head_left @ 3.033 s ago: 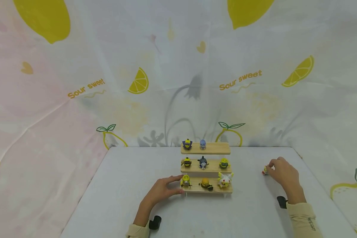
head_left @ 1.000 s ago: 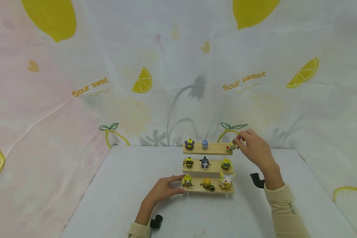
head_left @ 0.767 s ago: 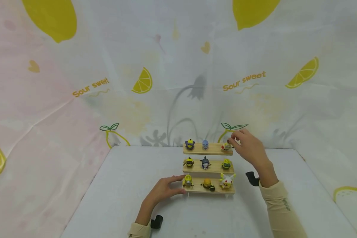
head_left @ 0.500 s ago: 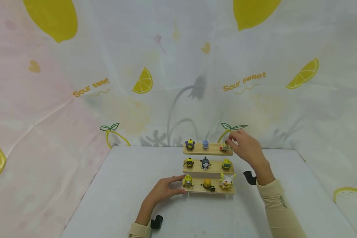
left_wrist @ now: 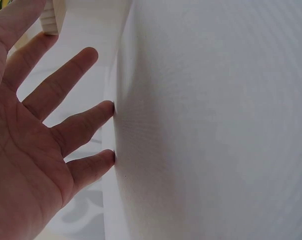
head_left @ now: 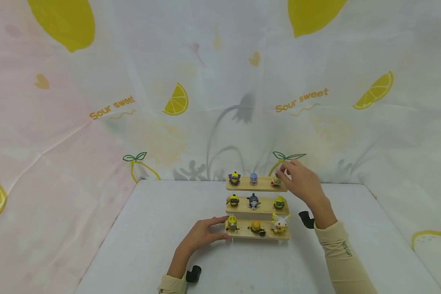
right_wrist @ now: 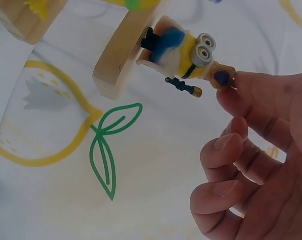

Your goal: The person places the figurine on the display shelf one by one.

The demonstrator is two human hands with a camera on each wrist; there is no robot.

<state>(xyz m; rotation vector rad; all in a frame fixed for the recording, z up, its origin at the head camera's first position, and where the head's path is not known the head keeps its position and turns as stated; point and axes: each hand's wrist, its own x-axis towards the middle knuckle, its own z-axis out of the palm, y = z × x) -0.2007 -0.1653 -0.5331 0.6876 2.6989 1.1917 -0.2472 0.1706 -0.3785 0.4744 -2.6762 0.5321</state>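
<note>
My right hand [head_left: 302,181] pinches a small Minion figurine [right_wrist: 185,52] by its brown headpiece between thumb and forefinger. The yellow figurine has silver goggles, blue clothing and a dark staff; its feet are right at the top board of a three-tier wooden display stand [head_left: 264,183], near the right end. My left hand [head_left: 202,234] rests at the left end of the bottom tier, thumb at its front edge and forefinger at the rear. In the left wrist view its fingers are straight and spread, two fingertips touching the white tabletop [left_wrist: 215,125].
On the top tier stand a caped yellow figurine [head_left: 234,178] and a blue figurine [head_left: 253,179]. The middle tier carries several more, among them a dark-haired one [head_left: 253,201]. A white horned figurine [head_left: 280,223] stands on the bottom tier's right. A lemon-print cloth [head_left: 220,134] hangs behind.
My right hand has brought the Minion figurine from the table's right side to the top tier, then shifted it slightly left along the board. My left hand has stayed at the stand.
</note>
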